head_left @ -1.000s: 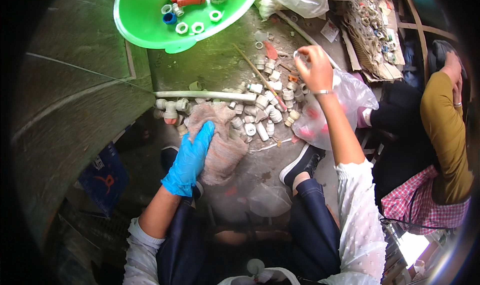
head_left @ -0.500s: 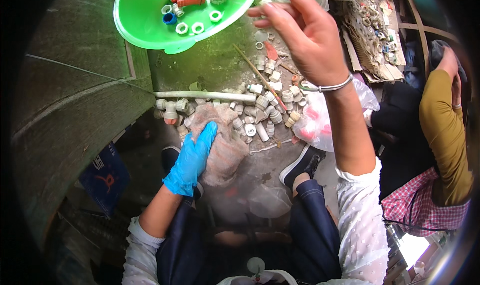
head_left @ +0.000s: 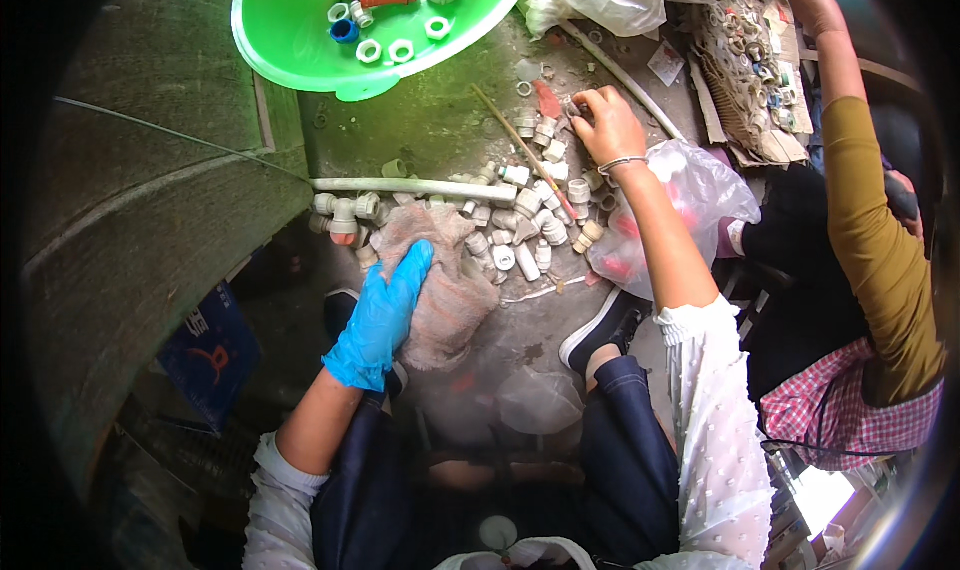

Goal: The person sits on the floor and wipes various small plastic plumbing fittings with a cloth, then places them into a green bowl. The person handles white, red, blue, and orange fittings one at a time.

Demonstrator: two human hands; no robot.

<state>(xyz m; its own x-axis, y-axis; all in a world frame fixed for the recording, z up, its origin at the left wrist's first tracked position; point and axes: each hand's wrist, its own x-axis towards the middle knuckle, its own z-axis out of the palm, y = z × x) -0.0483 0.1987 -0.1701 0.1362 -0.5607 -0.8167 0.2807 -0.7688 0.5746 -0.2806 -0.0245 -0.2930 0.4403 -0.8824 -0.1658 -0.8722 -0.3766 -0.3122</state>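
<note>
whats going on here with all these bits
Someone is handling a pile of mostly white pipe fittings. Their left hand, in a blue glove, holds a grimy cloth at the near edge. Their bare right hand is at the pile's far side; whether its fingertips hold anything is hard to tell. A green basin beyond holds some loose fittings. A co-worker's arm stretches forward on the right.
</note>
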